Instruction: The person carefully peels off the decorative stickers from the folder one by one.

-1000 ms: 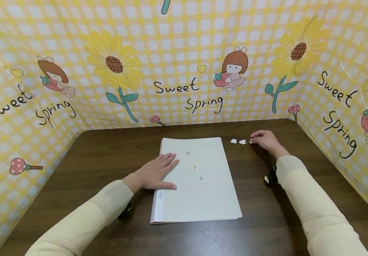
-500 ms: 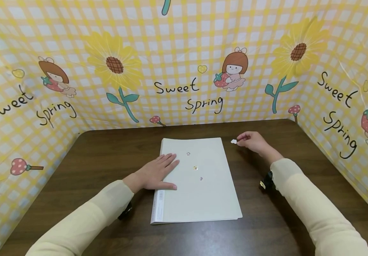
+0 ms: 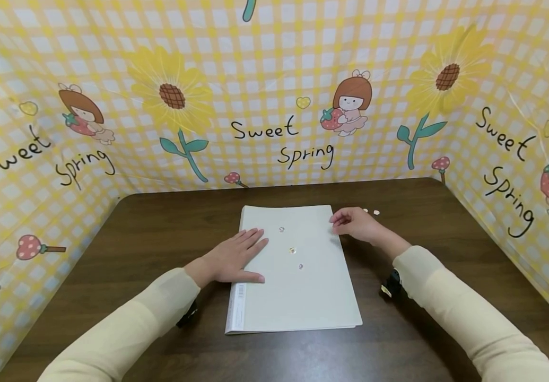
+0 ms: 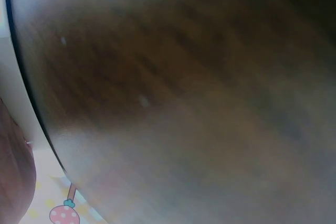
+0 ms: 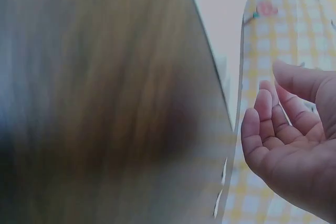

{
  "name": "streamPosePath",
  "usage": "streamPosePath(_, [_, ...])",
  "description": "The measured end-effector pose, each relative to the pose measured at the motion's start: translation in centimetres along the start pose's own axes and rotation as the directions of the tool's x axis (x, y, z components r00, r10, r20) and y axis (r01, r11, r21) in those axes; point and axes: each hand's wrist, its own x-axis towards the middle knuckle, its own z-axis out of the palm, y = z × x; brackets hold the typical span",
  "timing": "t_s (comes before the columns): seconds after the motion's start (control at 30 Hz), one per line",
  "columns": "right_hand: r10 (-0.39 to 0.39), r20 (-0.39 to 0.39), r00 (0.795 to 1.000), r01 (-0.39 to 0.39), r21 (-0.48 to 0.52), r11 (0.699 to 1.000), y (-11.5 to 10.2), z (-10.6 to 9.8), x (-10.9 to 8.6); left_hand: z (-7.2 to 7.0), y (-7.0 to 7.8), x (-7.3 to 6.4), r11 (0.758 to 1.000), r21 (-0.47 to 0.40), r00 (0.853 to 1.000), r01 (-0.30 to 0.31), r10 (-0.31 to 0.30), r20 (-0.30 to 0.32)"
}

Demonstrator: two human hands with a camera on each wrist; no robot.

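A white folder [image 3: 303,297] lies on the dark table, with a barcode label [image 3: 239,305] at its lower left. Three small stickers run down it: an upper one [image 3: 281,229], a middle one [image 3: 293,250] and a lower one [image 3: 301,266]. My left hand [image 3: 236,260] rests flat on the folder's left edge, fingers spread. At the upper right edge hovers my right hand [image 3: 357,225], its fingers loosely bent; the right wrist view shows nothing between thumb and fingers. Just beyond it lie small white scraps [image 3: 376,212], one partly covered by the hand.
Wood-grain table [image 3: 159,212] surrounds the folder. A yellow checked cloth [image 3: 264,79] with printed flowers and figures hangs behind and at both sides. The left wrist view is mostly blurred tabletop.
My right hand has moved left and nearer, from the rightmost white scrap past the others to the folder's right edge. The leftmost scrap is now out of sight. My left hand stays put.
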Motion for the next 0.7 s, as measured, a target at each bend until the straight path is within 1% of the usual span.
streamPosePath(0.1, [-0.042,0.043,0.998,0.042,0.014,0.999,-0.5,1.0,-0.1,0.0,0.0,0.1,1.000,0.008,1.000,-0.002,0.002,-0.004])
streamPosePath(0.23, [-0.081,0.072,0.994,0.080,0.014,0.997,-1.0,2.3,-0.2,0.1,-0.1,0.1,1.000,0.014,1.000,0.004,-0.004,0.006])
streamPosePath(0.47, [-0.086,0.104,0.991,0.087,-0.009,0.996,-2.0,4.1,-0.6,0.2,-0.1,0.1,1.000,0.011,1.000,0.005,-0.005,0.009])
streamPosePath(0.57, [-0.095,0.141,0.985,0.096,0.002,0.995,-2.3,4.8,-0.7,0.2,-0.1,0.1,1.000,0.012,1.000,0.005,-0.005,0.009])
streamPosePath(0.7, [-0.115,0.204,0.972,0.112,0.028,0.993,-2.5,5.6,-0.9,0.2,-0.1,0.1,1.000,0.013,1.000,0.003,-0.003,0.006])
